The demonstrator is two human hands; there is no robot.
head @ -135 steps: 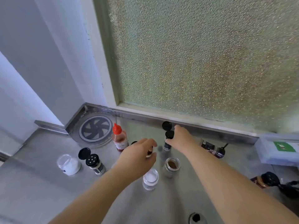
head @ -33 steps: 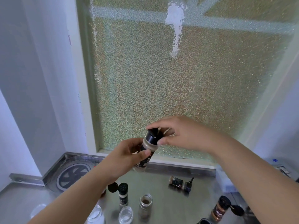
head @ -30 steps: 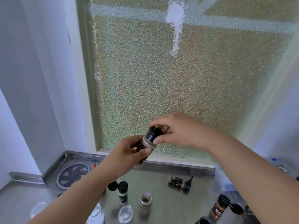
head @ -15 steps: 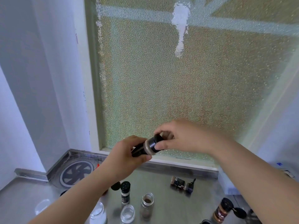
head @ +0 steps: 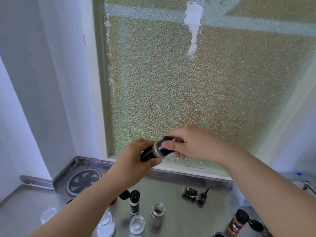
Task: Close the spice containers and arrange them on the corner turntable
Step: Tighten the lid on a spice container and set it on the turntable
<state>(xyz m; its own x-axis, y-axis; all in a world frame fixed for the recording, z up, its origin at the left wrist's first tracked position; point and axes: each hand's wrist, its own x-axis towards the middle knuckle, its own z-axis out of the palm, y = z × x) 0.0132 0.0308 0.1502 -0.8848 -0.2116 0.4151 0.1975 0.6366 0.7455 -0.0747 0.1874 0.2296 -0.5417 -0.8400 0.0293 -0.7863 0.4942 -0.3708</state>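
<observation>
My left hand (head: 135, 161) is wrapped around the body of a dark spice jar (head: 153, 151), holding it tilted almost on its side in the air in front of the frosted window (head: 196, 91), well above the bench (head: 179, 211). My right hand (head: 193, 144) is closed over the jar's black cap (head: 165, 148), thumb on the near side and fingers curled over the far side. Down on the bench, the round turntable (head: 80, 180) sits in the corner, to the left of the window. Near my left forearm stands a black-capped shaker (head: 134, 204) with its flip lid open, and just beside it, away from the turntable, an uncapped jar of brown spice (head: 157, 214). Nearer to me than those are two open clear jars with white contents (head: 136, 225) (head: 106, 225). A dark bottle (head: 195, 194) lies on its side below the window sill, and an orange-brown spice jar (head: 236, 222) with its lid flipped open stands further right.
</observation>
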